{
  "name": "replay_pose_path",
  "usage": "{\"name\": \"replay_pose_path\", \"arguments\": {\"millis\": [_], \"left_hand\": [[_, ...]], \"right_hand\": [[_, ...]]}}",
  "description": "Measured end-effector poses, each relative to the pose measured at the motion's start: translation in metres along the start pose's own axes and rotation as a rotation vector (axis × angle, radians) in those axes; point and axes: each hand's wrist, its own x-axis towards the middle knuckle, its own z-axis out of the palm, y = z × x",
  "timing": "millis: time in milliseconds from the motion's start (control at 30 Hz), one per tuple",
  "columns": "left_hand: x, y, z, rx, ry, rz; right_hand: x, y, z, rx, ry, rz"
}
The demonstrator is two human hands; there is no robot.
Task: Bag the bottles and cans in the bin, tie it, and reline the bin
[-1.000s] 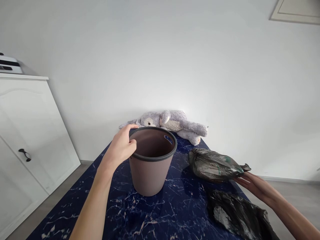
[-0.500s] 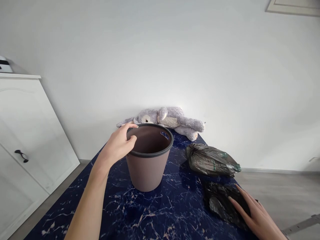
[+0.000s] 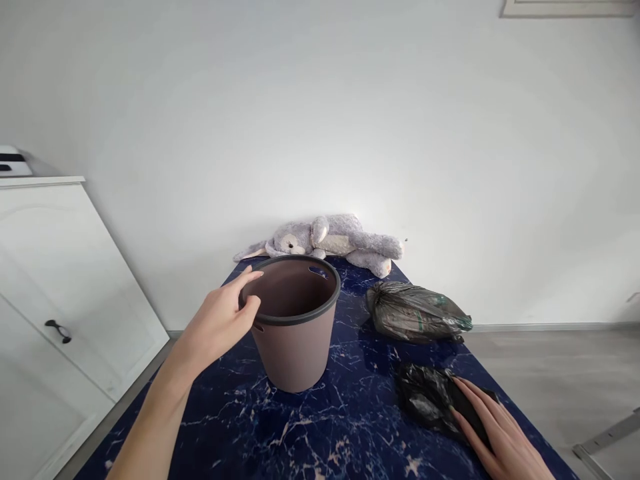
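A brown trash can (image 3: 295,357) with a dark rim stands upright on the blue marbled tabletop. At the left side of its rim is my left hand (image 3: 223,320), thumb and fingers apart, with the tips reaching over the opening. I cannot see the can's bottom inside. To the right lies a crumpled black plastic bag (image 3: 425,397), with my right hand (image 3: 495,430) resting over its right part, fingers spread and thumb apart from them. Behind it, a filled, dark translucent plastic bag (image 3: 417,313) lies on its side; its contents cannot be made out.
A grey plush rabbit (image 3: 335,240) lies on its side at the table's far end, against the white wall. On the left stands a white cabinet (image 3: 65,267) with a black handle. The marbled table (image 3: 300,440) narrows toward the wall; grey floor (image 3: 530,360) shows on its right.
The view has shifted slightly. My left hand has drawn back a little to the left along the can's rim. My right hand has moved slightly left over the black bag.
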Motion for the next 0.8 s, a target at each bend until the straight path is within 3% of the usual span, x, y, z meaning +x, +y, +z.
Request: {"name": "replay_pose_path", "arguments": {"millis": [67,133,267,367,633,800], "left_hand": [[-0.008,-0.001,-0.002,0.005,-0.052,0.002],[-0.016,-0.004,-0.001,-0.014,-0.006,0.041],[-0.041,-0.018,0.006,-0.156,0.271,0.094],[-0.067,-0.045,0.015,-0.246,0.416,0.064],[-0.151,-0.157,0.056,-0.278,0.084,-0.084],[-0.18,-0.192,0.071,-0.317,0.041,-0.11]], "right_hand": [[-0.001,0.001,-0.001,0.016,-0.003,-0.03],[-0.001,0.001,-0.002,0.034,-0.008,-0.059],[-0.003,-0.005,-0.004,0.047,0.012,-0.077],[-0.005,-0.014,-0.006,0.053,0.023,-0.068],[-0.019,-0.041,-0.005,0.065,-0.021,-0.054],[-0.022,-0.068,0.002,0.088,-0.005,-0.011]]}}
